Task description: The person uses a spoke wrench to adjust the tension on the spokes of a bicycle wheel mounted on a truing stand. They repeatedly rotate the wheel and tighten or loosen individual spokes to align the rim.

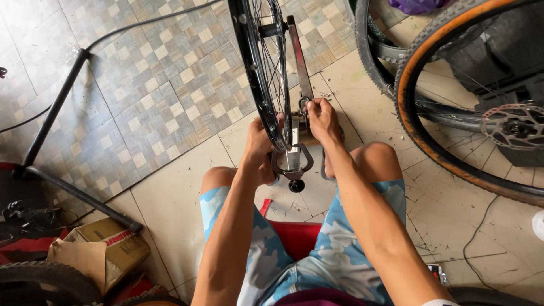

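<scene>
A black bicycle rim (256,68) with thin spokes stands upright in a metal truing stand (298,62) on the floor between my knees. My left hand (259,141) rests against the rim's lower left side, fingers curled around it. My right hand (321,118) is closed on a small metal knob or tool (304,104) at the stand's upright, just right of the rim. The stand's base bracket (292,164) shows below the rim. I sit on a red stool (294,237), in blue camouflage shorts.
A bicycle wheel with a tan-walled tyre (413,102) and disc rotor (515,126) stands at the right. A black metal frame (51,119) lies at the left, by a cardboard box (105,249) and a tyre (39,280). A cable (476,238) trails on the cracked tiles.
</scene>
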